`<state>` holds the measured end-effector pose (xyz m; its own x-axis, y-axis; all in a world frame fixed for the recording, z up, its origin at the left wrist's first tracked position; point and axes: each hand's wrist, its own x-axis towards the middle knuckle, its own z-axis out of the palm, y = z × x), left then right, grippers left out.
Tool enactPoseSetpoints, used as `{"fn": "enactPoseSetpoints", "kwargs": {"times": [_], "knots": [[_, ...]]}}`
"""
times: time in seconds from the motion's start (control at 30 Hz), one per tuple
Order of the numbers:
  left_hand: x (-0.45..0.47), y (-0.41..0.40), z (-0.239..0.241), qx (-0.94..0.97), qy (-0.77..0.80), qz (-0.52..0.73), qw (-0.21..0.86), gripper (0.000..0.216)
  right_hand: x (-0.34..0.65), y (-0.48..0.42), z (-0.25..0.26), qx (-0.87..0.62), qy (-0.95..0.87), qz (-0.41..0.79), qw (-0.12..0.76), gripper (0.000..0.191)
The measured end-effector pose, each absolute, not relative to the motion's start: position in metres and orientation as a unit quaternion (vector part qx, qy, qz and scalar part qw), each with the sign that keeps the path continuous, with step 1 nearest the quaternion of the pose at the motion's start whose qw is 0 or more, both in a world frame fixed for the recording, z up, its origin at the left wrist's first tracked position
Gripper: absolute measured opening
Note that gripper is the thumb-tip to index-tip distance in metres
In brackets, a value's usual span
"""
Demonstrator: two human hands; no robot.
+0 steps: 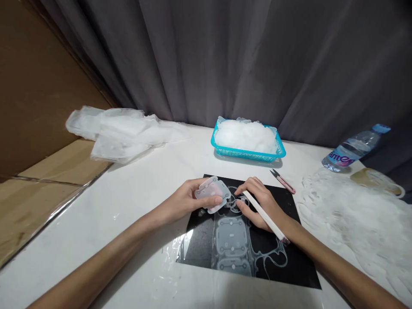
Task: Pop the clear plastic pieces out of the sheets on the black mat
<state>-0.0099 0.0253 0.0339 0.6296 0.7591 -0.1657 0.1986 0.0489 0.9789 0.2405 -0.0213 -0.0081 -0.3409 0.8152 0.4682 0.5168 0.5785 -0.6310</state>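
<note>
My left hand (188,198) is closed on a translucent plastic piece (210,191) with notched edges, its thumb lying across the front. My right hand (259,201) holds a slim white stick-like tool (265,218) that slants back towards the wrist. Its tip end is hidden, so I cannot tell what kind of tool it is. The fingers of that hand touch curled clear scrap (236,204). Beneath both hands lies a black mat (289,266). On it rests a clear sheet with rounded-rectangle shapes (231,236), and thin looping offcut strips (278,257) trail to the right.
Behind the mat stands a blue basket (247,153) heaped with white, fluffy-looking material. Pink-handled snips (283,182) lie near the mat's upper right. Farther right are a leaning water bottle (355,148), a tape roll (376,180) and piled clear scraps (363,219). Plastic bags (122,128) lie back left.
</note>
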Motion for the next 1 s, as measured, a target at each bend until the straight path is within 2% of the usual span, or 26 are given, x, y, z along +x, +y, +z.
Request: {"fn": "enactPoseSetpoints", "kwargs": {"times": [0.33, 0.5, 0.73, 0.93, 1.0], "knots": [[-0.006, 0.018, 0.03, 0.61, 0.355, 0.252, 0.662, 0.026, 0.242, -0.023, 0.006, -0.398, -0.797, 0.201, 0.408, 0.016], [-0.001, 0.014, 0.036, 0.565, 0.339, 0.251, 0.709, 0.027, 0.261, -0.01, 0.002, -0.408, -0.812, 0.213, 0.359, 0.026], [0.0, 0.012, 0.036, 0.468, 0.324, 0.253, 0.782, 0.031, 0.277, -0.008, 0.001, -0.383, -0.821, 0.293, 0.306, 0.052], [-0.001, 0.01, 0.036, 0.446, 0.308, 0.244, 0.804, 0.039, 0.279, -0.008, 0.009, -0.348, -0.817, 0.372, 0.27, 0.059], [0.0, 0.009, 0.036, 0.442, 0.304, 0.244, 0.808, 0.041, 0.281, -0.007, 0.01, -0.338, -0.819, 0.377, 0.27, 0.056]]}}
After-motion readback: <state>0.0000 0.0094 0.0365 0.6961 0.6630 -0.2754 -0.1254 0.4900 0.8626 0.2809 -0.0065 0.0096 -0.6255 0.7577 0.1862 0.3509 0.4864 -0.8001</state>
